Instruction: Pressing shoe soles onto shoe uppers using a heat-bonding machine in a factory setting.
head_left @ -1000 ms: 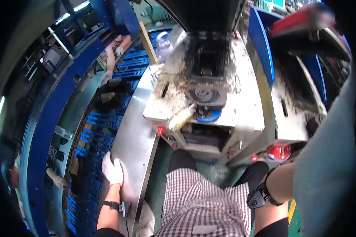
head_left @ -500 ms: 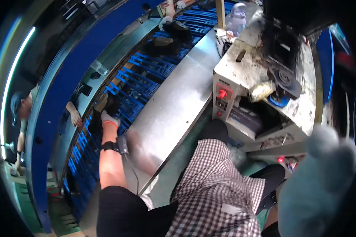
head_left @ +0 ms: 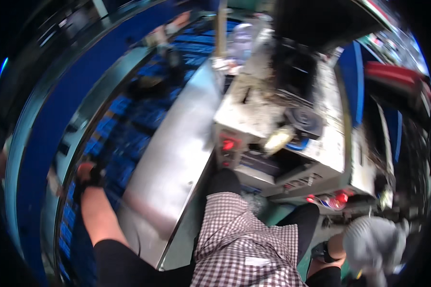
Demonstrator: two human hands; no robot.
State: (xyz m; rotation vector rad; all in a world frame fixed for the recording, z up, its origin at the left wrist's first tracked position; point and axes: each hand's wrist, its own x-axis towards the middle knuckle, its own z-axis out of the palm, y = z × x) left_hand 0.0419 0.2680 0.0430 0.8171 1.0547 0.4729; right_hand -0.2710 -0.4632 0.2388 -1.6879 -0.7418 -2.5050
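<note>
On the left, my left hand [head_left: 87, 173] reaches over the conveyor of blue slats [head_left: 115, 143], close to a dark item [head_left: 95, 178]. Motion smears its fingers, so I cannot make out whether they grip that item. A dark strap is around the wrist. At the lower right, my right hand [head_left: 374, 244] wears a grey knitted glove and is raised beside my checked apron [head_left: 244, 239]. Its fingers are blurred, and whether it holds anything is hidden. Farther up the conveyor lies another dark, blurred item [head_left: 151, 86].
A bare metal ledge [head_left: 167, 148] runs between the conveyor and me. Right of it stands a stained white machine cabinet [head_left: 244, 112] with a red switch [head_left: 228, 144]. A clear bottle [head_left: 242, 40] stands behind. Blue beams [head_left: 57, 129] cross the left, with a blurred arm [head_left: 53, 181] beyond.
The view has swung right, showing more of the machine side. My right hand has gone lower and farther from the camera. My left hand stays over the conveyor, now smeared by motion.
</note>
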